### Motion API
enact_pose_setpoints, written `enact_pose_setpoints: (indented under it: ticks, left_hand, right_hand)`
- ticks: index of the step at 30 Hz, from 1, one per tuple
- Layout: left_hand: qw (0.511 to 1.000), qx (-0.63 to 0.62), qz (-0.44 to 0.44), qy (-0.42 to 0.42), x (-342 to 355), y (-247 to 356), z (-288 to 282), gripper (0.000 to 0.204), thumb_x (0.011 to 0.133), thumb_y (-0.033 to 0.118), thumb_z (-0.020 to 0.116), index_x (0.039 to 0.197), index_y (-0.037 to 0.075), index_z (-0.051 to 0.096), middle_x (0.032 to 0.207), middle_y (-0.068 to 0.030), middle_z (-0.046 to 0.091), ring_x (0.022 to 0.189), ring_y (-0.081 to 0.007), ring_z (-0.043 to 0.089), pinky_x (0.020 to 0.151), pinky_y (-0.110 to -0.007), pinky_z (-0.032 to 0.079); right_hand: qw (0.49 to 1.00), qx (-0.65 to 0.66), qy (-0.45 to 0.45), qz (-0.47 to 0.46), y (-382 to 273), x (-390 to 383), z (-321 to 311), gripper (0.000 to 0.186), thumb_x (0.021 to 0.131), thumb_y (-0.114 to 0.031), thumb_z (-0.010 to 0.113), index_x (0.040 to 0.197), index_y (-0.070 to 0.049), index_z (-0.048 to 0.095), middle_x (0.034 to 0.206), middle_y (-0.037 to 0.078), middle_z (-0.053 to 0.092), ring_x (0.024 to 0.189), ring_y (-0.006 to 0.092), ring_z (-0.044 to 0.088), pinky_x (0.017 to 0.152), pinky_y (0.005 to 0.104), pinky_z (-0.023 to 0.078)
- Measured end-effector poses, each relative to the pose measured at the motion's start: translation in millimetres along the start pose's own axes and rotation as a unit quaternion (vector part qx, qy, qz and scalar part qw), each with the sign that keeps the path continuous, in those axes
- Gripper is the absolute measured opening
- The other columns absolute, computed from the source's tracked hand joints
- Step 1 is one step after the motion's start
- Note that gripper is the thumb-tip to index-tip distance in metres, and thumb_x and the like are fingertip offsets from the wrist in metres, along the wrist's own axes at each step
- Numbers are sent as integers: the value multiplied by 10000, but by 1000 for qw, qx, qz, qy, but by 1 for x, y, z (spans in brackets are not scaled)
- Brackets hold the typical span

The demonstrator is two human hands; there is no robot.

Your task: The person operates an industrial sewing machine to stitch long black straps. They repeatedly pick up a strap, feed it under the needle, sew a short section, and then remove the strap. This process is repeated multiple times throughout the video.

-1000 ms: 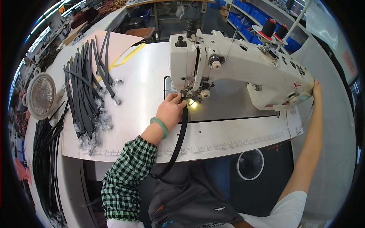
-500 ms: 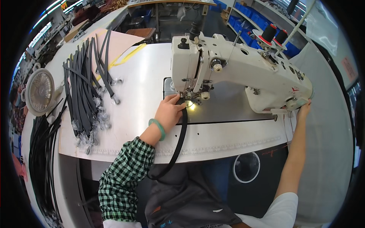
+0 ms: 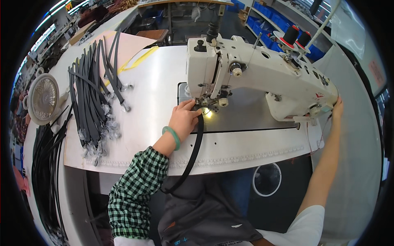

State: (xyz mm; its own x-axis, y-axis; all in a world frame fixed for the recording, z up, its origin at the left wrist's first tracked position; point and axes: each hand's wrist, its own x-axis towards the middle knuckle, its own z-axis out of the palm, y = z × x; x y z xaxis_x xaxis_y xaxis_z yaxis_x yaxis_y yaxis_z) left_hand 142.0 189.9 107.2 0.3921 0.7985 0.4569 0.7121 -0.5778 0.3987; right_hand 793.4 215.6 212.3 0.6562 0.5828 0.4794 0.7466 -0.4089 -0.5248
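A black strap (image 3: 194,151) runs from beneath the fingertips of a worker's left hand (image 3: 183,122) at a white sewing machine (image 3: 254,61), its upper end tucked in close by the needle area, where the hand and the machine's parts hide it. The thumb and forefinger sit close together at that upper end, the thumb touching the strap; whether they pinch it or merely press it down cannot be told from this angle. Below the grip, the strap lies just to the right of the hand and wrist, bending down across the white tabletop (image 3: 156,82), over its front edge and leftward against a dark apron (image 3: 201,217). A small bright light (image 3: 208,114) glows on the metal plate (image 3: 246,108) right beside the thumb. The right hand (image 3: 337,108), well apart from the strap, reaches to the far right end of the machine, its fingers partly hidden behind the housing, so how firmly they close on it cannot be told. A green bangle (image 3: 174,137) circles the left wrist above a green-and-black checked sleeve (image 3: 137,188). On the tabletop to the left lies a bundle of dark grey strips (image 3: 88,98), clear wrapping bunched at their lower ends, near a pink sheet (image 3: 133,41); more black strips (image 3: 45,172) hang farther left, below a round, pale, grille-like object (image 3: 44,98).
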Motion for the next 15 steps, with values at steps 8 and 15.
enact_pose_setpoints:
  ticks: [8,15]
  left_hand:
    - [999,-1,38,12,-8,5,-1,272,670,3,630,935,61,650,1038,-120,566,1001,-263,498,818,-328,441]
    - [992,-18,121,16,-12,7,-12,182,606,-15,654,778,43,664,773,-36,599,722,-189,554,615,-280,498]
  right_hand:
    - [962,180,182,95,-4,-90,37,404,908,-368,377,1027,-28,560,908,138,598,837,212,555,730,323,417]
    - [937,180,144,-263,-140,-223,-2,234,844,-97,535,1072,-54,566,794,35,574,677,83,528,561,200,386]
